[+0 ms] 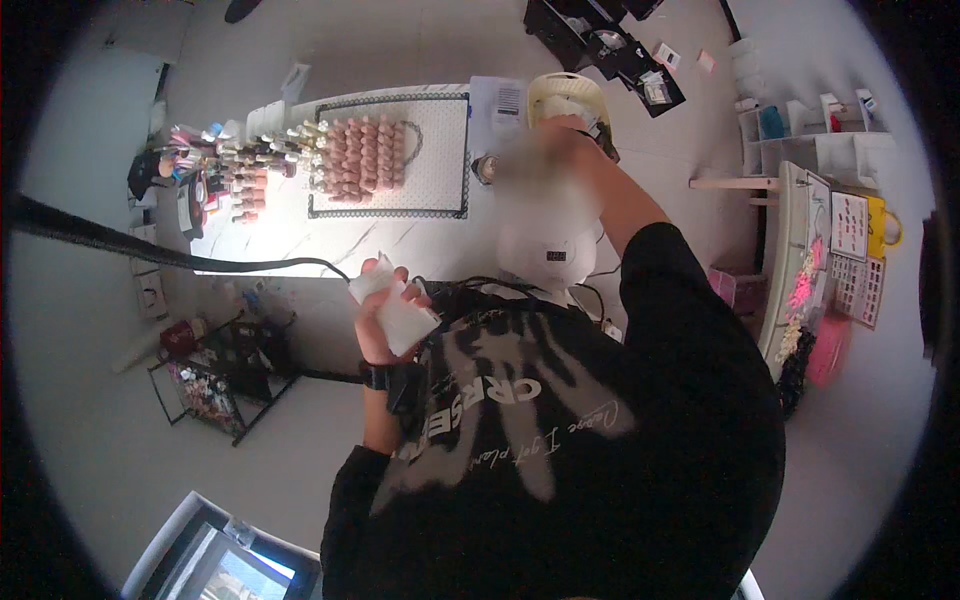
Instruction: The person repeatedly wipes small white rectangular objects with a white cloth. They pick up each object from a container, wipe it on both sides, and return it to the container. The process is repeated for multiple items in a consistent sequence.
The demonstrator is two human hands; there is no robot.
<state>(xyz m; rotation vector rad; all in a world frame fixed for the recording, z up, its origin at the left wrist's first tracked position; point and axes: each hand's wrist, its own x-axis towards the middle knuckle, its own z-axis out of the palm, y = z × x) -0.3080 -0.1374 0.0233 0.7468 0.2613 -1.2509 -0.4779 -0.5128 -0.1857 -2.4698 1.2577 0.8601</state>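
Note:
My left hand [373,330] is closed around a crumpled white tissue [406,322], just off the table's near edge. A dark band sits on that wrist. My right arm reaches forward, and my right hand [565,145] is at the near side of a cream basket [570,82] with crumpled white stuff in it. A smear covers its fingers, so their pose and anything in them are hidden. Below it stands a white rounded device [540,248] with a small dark display, its upper part smeared too. A small round jar [485,168] lies left of the right hand.
Rows of pinkish bottles [362,160] stand on a white mat with a dark lacy border [440,190]. More bottles and brushes crowd the marble-patterned table's [290,245] left end. A black cable [200,255] crosses at left. Dark cases [610,50] lie beyond; a shelf [790,230] stands right.

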